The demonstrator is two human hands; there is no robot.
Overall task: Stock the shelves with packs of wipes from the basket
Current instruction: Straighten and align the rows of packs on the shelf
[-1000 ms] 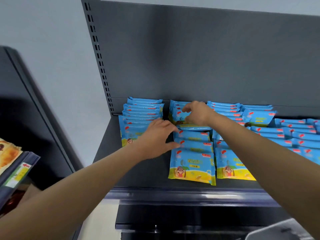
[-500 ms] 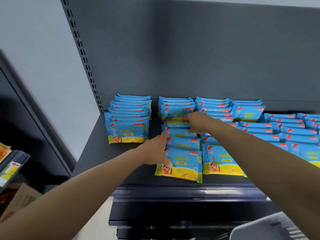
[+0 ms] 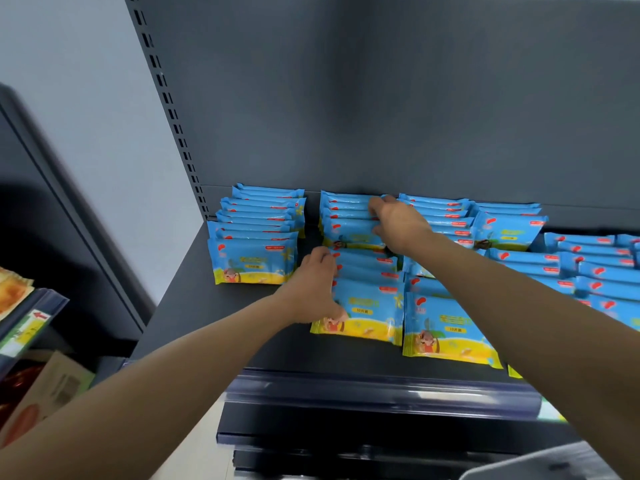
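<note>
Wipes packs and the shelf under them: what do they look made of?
Wipes packs: thin, soft plastic film with a glossy finish; highlights run along their crimped edges and the print shines. Shelf: probably painted or powder-coated sheet metal, matt dark grey, hung beside a slotted upright. Front rail: seemingly clear, glossy plastic.
</note>
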